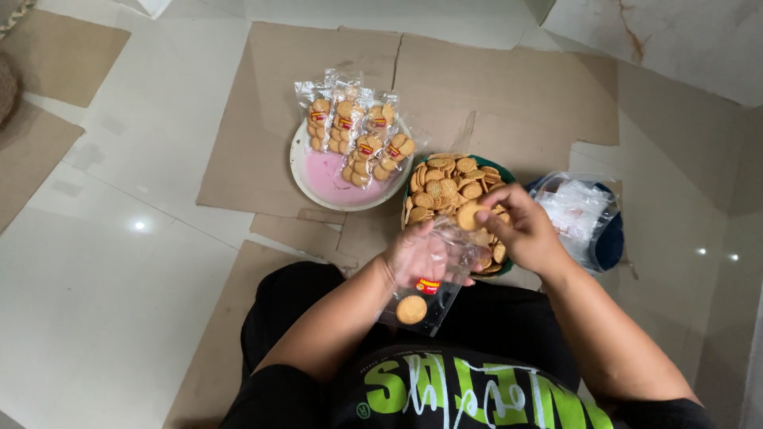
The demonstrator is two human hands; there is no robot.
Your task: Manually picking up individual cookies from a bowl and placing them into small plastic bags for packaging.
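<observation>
My left hand (pixel 415 256) holds a narrow clear plastic bag (pixel 427 295) with a red label; one round biscuit (pixel 412 309) lies at its bottom. My right hand (pixel 520 226) pinches another round golden biscuit (pixel 469 214) just above the bag's mouth. Right behind both hands stands a green bowl (pixel 505 173) heaped with loose biscuits (pixel 445 187).
A pink plate with a white rim (pixel 327 181) at the back left carries several filled biscuit packets (pixel 358 131). A dark blue container (pixel 610 242) of empty clear bags (pixel 576 208) stands on the right. Flattened brown cardboard (pixel 509 95) covers the white tiled floor (pixel 103 302).
</observation>
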